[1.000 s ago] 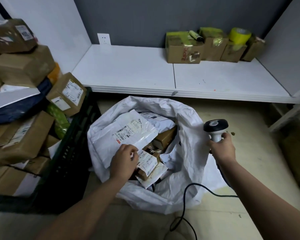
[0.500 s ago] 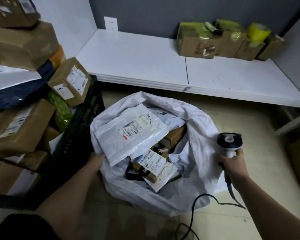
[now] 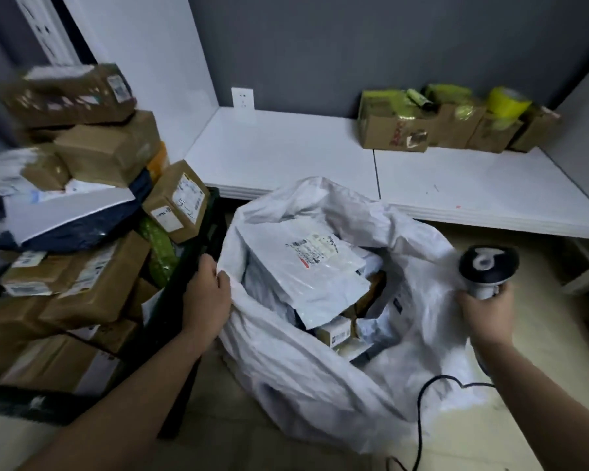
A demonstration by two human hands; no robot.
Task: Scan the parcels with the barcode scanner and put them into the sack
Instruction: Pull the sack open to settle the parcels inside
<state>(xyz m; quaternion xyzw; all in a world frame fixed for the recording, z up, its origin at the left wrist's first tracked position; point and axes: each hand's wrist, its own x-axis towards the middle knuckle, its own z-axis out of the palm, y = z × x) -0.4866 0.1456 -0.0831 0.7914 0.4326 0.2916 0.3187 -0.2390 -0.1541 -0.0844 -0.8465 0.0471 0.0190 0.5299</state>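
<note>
Left, cardboard parcels (image 3: 96,287) heap in one black crate (image 3: 184,300). Your left hand (image 3: 206,294) grips the crinkled white woven sack (image 3: 286,375), holding parcels; your right hand (image 3: 483,314) clasps one black-headed barcode scanner (image 3: 488,266).

left hand (image 3: 207,294) on sack (image 3: 296,379) rim, scanner (image 3: 488,266) in right hand (image 3: 487,312)

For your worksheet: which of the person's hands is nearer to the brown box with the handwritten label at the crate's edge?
Left. The left hand grips the sack rim just below the brown box. The right hand holds the scanner across the sack, far to the right.
</note>
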